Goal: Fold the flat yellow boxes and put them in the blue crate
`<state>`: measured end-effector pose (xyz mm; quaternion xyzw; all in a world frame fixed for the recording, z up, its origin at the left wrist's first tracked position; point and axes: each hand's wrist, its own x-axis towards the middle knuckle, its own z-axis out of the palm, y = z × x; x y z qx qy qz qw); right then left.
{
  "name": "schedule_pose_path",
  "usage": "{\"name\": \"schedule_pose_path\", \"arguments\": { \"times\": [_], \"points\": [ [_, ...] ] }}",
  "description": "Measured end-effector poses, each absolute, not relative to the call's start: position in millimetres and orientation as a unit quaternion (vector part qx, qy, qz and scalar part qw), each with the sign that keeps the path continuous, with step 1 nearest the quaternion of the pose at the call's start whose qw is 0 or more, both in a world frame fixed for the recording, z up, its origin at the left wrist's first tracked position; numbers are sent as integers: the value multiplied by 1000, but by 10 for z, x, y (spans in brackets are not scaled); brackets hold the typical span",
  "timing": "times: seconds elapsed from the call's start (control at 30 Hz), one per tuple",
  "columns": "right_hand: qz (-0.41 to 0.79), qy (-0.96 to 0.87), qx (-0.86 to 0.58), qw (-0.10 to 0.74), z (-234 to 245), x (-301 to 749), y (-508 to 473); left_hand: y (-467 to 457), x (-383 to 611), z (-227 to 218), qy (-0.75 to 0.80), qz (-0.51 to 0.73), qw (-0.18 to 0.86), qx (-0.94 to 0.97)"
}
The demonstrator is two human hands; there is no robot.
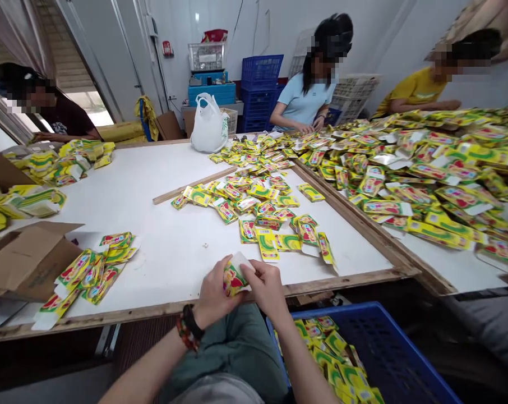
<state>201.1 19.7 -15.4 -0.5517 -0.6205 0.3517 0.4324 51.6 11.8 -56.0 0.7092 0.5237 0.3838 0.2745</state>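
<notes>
Box: cardboard box [31, 261], flaps open, at the left end of the tabletop [161, 252].

Left sachets: loose sachets [88, 275] fanned out just right of the box, well apart from the hands.

Open room: bare white surface lies left of the hands and between them and the centre pile; the hands touch nothing else on it.

Front edge: wooden rim [342, 284] runs just below the packet; the hands work at it, over a seated lap in green trousers [237, 348].

Left grip [214, 292]: closed on the packet's left side; beaded strand and black band [186, 331] on the wrist.

Packet [234, 279]: held between both grips, nearer the left, just above the rim.

Packet look: yellow, red and green printed sachet with a white end sticking up; print too small to read.

Right grip [266, 289]: closed on the packet's right side, fingers [248, 270] at the white end.

Centre pile: same sachets [254, 202] scattered beyond the hands, beside a wooden strip [195, 185].

Crate: blue crate [375, 348] below the rim, right of the lap, holding sachets [329, 353].

Right table: large sachet heap [422, 174], well apart from the hands.
</notes>
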Motion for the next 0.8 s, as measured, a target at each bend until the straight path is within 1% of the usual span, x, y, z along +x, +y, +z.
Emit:
{"name": "schedule_pose_path", "arguments": {
  "times": [0.13, 0.23, 0.3, 0.37, 0.53, 0.67, 0.8],
  "points": [
    [561, -523, -444, 463, -94, 2080, 117, -144, 831, -703, 583, 444, 257, 630],
    [617, -464, -435, 463, -189, 2104, 88, -197, 960, -800, 590, 466, 210, 625],
    [615, -432, -456, 477, -245, 2107, 56, -197, 983, -850, 581, 475, 172, 638],
    [593, -435, -467, 491, -258, 2104, 13, -178, 970, -870, 561, 474, 168, 657],
    [520, -521, -489, 469, -223, 2059, -102, -105, 897, -827, 526, 414, 252, 699],
    [427, -513, -560, 491, -273, 2010, -97, -91, 879, -823, 537, 372, 259, 712],
    [432, -564, -525, 468, -268, 2039, -29, -91, 883, -824, 537, 374, 267, 708]
  ]
}}
